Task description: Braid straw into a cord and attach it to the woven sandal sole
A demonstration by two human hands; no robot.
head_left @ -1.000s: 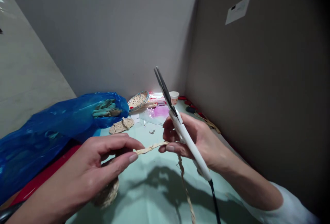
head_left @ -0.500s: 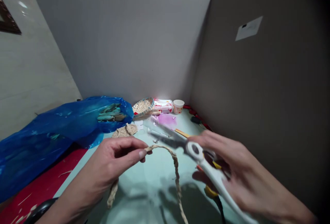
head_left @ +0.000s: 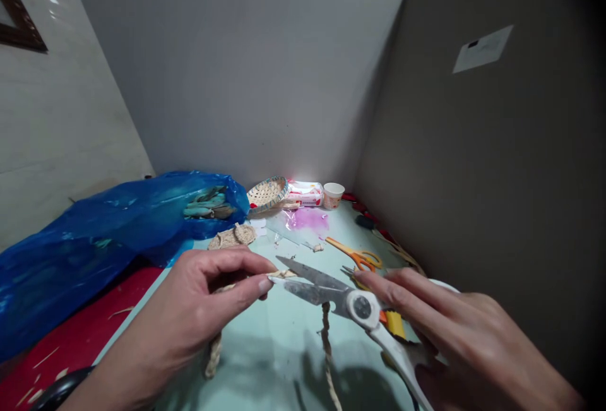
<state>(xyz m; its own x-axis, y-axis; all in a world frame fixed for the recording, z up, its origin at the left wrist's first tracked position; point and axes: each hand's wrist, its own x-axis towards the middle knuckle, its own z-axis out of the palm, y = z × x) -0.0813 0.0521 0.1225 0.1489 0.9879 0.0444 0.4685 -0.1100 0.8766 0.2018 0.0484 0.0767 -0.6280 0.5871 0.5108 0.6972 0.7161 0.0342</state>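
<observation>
Between thumb and fingers, my left hand (head_left: 218, 291) pinches a braided straw cord (head_left: 326, 348). One end of the cord dangles below the left palm, and a longer stretch hangs down to the right, behind the blades. My right hand (head_left: 468, 329) grips the white-handled scissors (head_left: 362, 307). Their blades are slightly apart and point left, around or right beside the cord at my left fingertips; I cannot tell exactly how the cord lies between them. Orange-handled scissors (head_left: 360, 256) lie on the table just beyond the right hand.
A blue plastic bag (head_left: 123, 221) holding greenish bundles lies at the left. Farther back are a woven basket (head_left: 269, 195), a pink-and-white packet (head_left: 307, 194) and a paper cup (head_left: 334, 196). A woven straw piece (head_left: 231, 236) rests behind my left hand. Grey panels (head_left: 237, 70) enclose the table.
The white-handled scissors have come down from above the cord to my left fingertips. My left hand keeps its pinch. The view has shifted slightly.
</observation>
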